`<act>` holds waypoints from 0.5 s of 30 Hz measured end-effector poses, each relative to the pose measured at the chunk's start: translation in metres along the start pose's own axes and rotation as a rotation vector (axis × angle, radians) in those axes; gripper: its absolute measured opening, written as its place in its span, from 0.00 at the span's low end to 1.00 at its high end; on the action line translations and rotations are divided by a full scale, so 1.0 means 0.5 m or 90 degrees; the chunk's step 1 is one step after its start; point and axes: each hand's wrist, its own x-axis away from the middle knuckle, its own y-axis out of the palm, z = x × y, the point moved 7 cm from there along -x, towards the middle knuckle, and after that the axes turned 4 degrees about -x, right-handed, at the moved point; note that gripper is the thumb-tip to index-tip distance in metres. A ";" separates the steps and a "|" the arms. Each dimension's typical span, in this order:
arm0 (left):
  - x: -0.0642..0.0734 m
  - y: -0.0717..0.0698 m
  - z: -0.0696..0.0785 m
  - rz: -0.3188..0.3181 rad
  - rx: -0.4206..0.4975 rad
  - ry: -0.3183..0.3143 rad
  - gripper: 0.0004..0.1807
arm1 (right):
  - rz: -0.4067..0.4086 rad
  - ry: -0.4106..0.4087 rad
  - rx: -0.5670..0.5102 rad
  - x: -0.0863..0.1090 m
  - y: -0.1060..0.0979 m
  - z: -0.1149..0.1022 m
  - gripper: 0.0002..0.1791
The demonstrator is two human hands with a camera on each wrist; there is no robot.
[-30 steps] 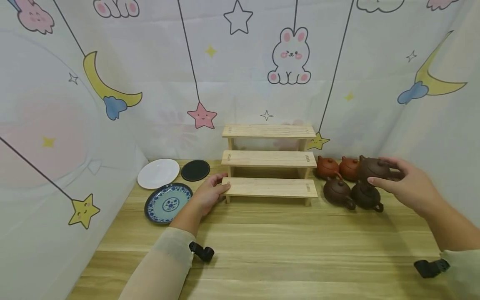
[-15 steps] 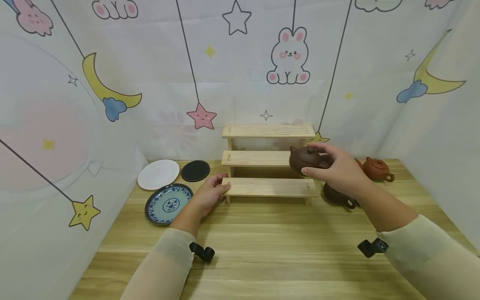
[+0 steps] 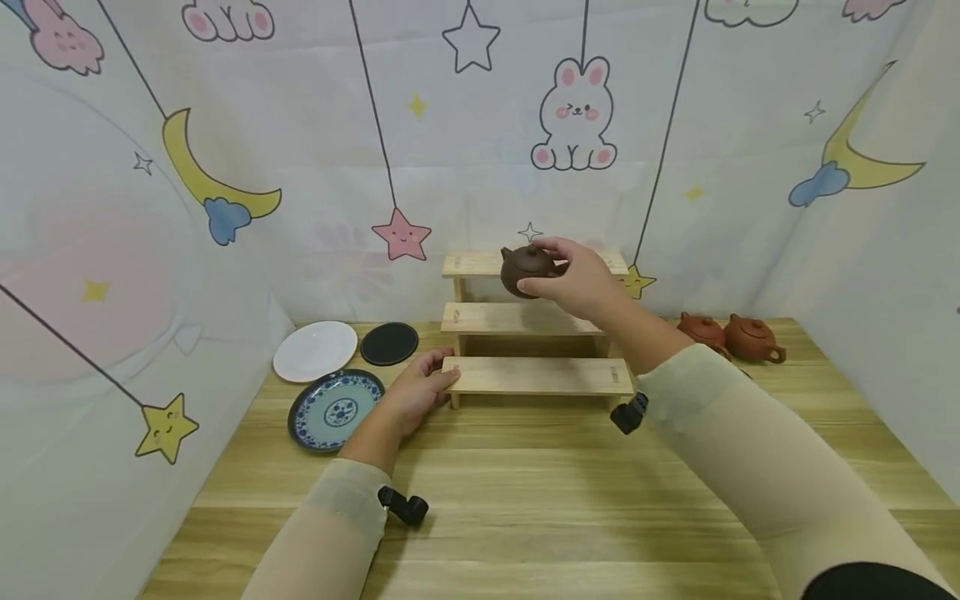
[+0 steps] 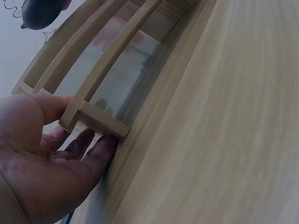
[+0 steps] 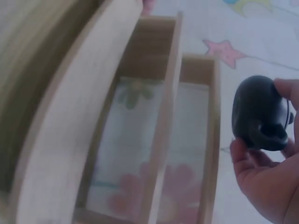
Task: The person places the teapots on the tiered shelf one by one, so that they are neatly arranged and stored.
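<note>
A three-step wooden display stand (image 3: 540, 375) stands against the backdrop. My left hand (image 3: 415, 390) grips the left end of its lowest step. In the left wrist view the left thumb lies on the plank and the fingers curl by the leg (image 4: 103, 120). A dark brown teapot (image 3: 520, 272) is held in the air by my right hand (image 3: 577, 279), overlapping the top step's front edge in the head view. The right wrist view shows the teapot (image 5: 257, 105) between thumb and fingers, its handle towards the palm and beside the stand's upper steps.
Two reddish-brown teapots (image 3: 752, 337) sit at the back right; my right sleeve (image 3: 750, 450) hides the area in front of them. On the left lie a white plate (image 3: 315, 351), a blue-patterned plate (image 3: 307, 417) and a black round plate (image 3: 389, 343). A printed cloth backdrop (image 3: 480, 167) surrounds the table.
My right hand has lifted the dark teapot from the group at the right and carried it left and up to the stand's top step. My left hand has stayed on the lowest step.
</note>
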 end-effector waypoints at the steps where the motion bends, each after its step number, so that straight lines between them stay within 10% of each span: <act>1: 0.001 0.000 0.000 0.001 0.000 0.000 0.32 | 0.006 -0.003 0.004 -0.015 0.004 -0.004 0.44; 15: -0.004 0.001 -0.003 0.003 -0.013 -0.003 0.31 | 0.031 0.002 0.026 -0.124 0.053 -0.018 0.40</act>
